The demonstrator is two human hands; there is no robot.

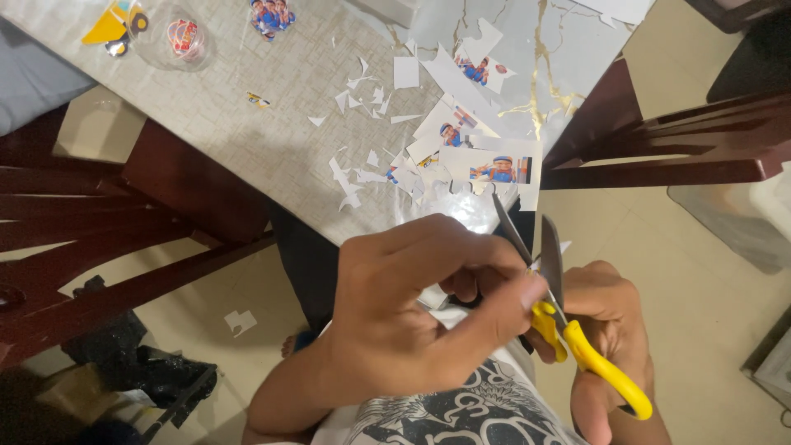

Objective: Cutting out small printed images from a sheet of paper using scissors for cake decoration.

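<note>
While the right hand (614,330) grips the yellow scissors (568,321) by their handles, the blades stand a little apart and point up toward the desk (272,107). The left hand (412,305) is curled in front of the blades, fingers pinched tight, but what it holds is hidden. Both hands sit low, just below the desk edge. White paper scraps (354,177) and small cartoon picture cut-outs (494,169) lie on the desk. A clear cup (177,37) stands far back. Dark wooden chairs (124,214) stand beside.

Paper scraps (362,177) and cut-outs (494,169) crowd the table (272,124) edge; chairs (676,140) flank both sides; bare tabletop lies centre-left.
</note>
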